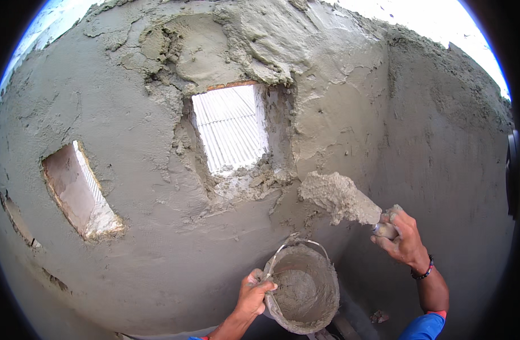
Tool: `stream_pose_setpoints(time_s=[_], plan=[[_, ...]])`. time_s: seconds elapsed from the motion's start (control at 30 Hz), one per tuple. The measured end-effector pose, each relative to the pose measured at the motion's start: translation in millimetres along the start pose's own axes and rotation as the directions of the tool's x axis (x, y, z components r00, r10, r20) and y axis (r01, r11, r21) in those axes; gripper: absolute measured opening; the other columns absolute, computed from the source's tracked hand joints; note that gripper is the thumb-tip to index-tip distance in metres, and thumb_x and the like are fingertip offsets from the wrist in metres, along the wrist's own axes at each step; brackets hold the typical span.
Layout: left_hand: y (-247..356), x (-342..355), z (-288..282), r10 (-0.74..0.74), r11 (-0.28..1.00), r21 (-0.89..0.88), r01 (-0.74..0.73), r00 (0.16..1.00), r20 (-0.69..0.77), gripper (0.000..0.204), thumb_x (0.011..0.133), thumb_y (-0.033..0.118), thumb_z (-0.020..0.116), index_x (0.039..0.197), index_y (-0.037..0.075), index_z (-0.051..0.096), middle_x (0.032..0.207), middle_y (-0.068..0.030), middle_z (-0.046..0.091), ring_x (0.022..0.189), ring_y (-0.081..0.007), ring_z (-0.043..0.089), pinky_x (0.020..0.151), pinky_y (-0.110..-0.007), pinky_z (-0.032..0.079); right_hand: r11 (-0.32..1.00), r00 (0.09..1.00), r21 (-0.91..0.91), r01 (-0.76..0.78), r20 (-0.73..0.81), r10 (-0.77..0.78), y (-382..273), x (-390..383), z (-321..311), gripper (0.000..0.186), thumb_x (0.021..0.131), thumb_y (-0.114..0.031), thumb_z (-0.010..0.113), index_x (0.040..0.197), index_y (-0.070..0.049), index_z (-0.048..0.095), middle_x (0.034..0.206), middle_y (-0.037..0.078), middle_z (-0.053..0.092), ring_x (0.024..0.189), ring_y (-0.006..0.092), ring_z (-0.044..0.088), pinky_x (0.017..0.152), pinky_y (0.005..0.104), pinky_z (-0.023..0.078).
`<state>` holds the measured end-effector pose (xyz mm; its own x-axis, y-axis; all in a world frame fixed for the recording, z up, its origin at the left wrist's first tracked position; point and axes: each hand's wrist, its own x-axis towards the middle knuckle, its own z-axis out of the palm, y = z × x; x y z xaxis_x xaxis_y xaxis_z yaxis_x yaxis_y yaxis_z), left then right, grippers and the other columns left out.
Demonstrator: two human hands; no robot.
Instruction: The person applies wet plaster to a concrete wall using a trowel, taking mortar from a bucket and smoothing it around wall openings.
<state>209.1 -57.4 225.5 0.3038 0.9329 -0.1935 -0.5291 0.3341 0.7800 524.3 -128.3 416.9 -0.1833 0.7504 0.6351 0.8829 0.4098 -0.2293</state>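
Observation:
My right hand [404,237] is closed round the handle of a trowel [377,227], whose blade lies hidden under a heap of wet grey mortar [340,197]. The loaded trowel is in front of the wall, to the lower right of the square opening. Lower down, my left hand [253,293] grips the left rim of a mortar-caked bucket [331,288]. The bucket's mouth tilts toward me, its wire handle stands up over the far side, and wet mortar [298,289] lies inside.
A plastered grey wall [141,272] fills the view, meeting a side wall [441,153] at the right corner. Rough mortar surrounds the square opening [231,129], through which corrugated sheeting shows. Smaller openings [73,190] are at left. Bright light enters above the walls.

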Motion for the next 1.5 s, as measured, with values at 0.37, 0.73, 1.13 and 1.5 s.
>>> stream_pose_setpoints(time_s=[0.37, 0.73, 1.13, 1.5], plan=[[9.5, -8.5, 13.7, 0.023, 1.000, 0.001, -0.023, 1.000, -0.015, 0.021, 0.069, -0.013, 0.061, 0.078, 0.004, 0.051, 0.078, -0.0062, 0.057, 0.073, -0.0165, 0.057, 0.066, -0.032, 0.049, 0.989, 0.959, 0.040, 0.143, -0.253, -0.128, -11.2, 184.8, -112.3, 0.045, 0.080, -0.030, 0.074, 0.105, 0.006, 0.064, 0.076, 0.004, 0.059, 0.065, 0.0135, 0.059, 0.057, 0.0293, 0.051], [8.0, -5.8, 12.7, 0.063, 0.995, 0.076, -0.059, 0.997, -0.054, 0.020, 0.071, -0.011, 0.062, 0.077, 0.004, 0.051, 0.076, -0.0044, 0.056, 0.071, -0.0138, 0.055, 0.063, -0.029, 0.046, 0.979, 0.954, 0.126, 0.159, -0.274, -0.120, 40.6, 264.6, -94.8, 0.056, 0.097, -0.050, 0.046, 0.103, 0.003, 0.062, 0.067, 0.003, 0.052, 0.057, 0.0091, 0.053, 0.049, 0.0249, 0.048], [2.4, 4.0, 6.4, 0.083, 0.996, 0.035, -0.082, 0.996, -0.036, 0.023, 0.069, -0.013, 0.062, 0.079, 0.005, 0.053, 0.075, -0.0047, 0.057, 0.067, -0.0152, 0.056, 0.065, -0.029, 0.047, 0.995, 0.941, 0.068, -0.076, -0.325, 0.094, 74.5, 255.5, -98.8, 0.052, 0.100, -0.053, 0.034, 0.094, -0.004, 0.053, 0.065, -0.001, 0.046, 0.052, 0.0075, 0.047, 0.047, 0.0248, 0.044], [6.9, 4.8, 7.2, 0.080, 0.997, -0.002, -0.080, 0.996, -0.023, 0.023, 0.067, -0.014, 0.061, 0.080, 0.004, 0.053, 0.075, -0.0064, 0.059, 0.068, -0.0169, 0.058, 0.065, -0.030, 0.048, 0.977, 0.878, 0.144, -0.157, -0.432, 0.205, 132.2, 229.2, -87.4, 0.053, 0.099, -0.053, 0.031, 0.096, -0.004, 0.051, 0.068, 0.004, 0.050, 0.053, 0.0116, 0.049, 0.051, 0.0308, 0.044]])
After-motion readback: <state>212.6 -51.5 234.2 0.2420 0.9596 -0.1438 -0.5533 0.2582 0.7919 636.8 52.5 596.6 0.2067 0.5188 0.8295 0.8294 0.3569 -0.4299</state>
